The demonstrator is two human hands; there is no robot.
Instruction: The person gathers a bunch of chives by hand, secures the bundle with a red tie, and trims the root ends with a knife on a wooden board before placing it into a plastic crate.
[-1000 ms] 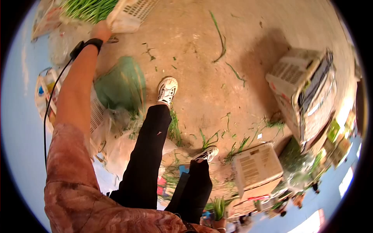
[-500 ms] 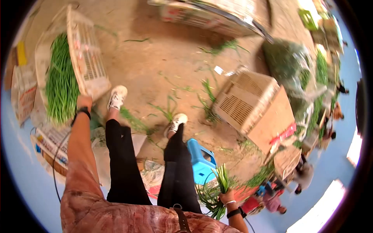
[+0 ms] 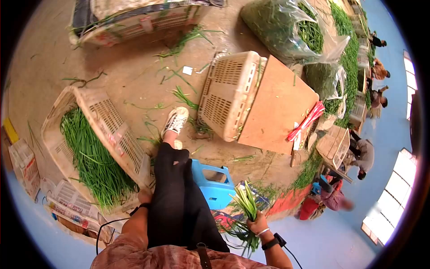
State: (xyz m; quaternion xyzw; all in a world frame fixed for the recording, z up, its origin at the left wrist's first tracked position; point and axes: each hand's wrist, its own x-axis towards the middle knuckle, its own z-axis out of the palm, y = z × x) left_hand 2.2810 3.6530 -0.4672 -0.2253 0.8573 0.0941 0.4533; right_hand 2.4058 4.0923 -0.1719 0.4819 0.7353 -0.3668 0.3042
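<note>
My left hand (image 3: 144,196) is closed on the near corner of a whitish plastic crate (image 3: 117,134), which stands on the floor to my left. Inside it lies a thick heap of long green chives (image 3: 92,157). My right hand (image 3: 258,224) grips a bunch of chives (image 3: 245,201), the pale stem ends pointing up and forward and the leaves drooping below the fist. A blue plastic stool (image 3: 214,196) stands between that hand and my legs.
Ahead is an upturned crate (image 3: 227,92) beside a brown board (image 3: 277,110) with red ties (image 3: 306,121) on it. Farther off are a plastic bag of greens (image 3: 286,33) and another crate (image 3: 143,24). Loose leaves litter the floor; several people work at the right.
My view has turned and my feet have shifted toward the board. The left hand still grips the crate, which now sits lower and nearer my legs. My right hand keeps the bunch.
</note>
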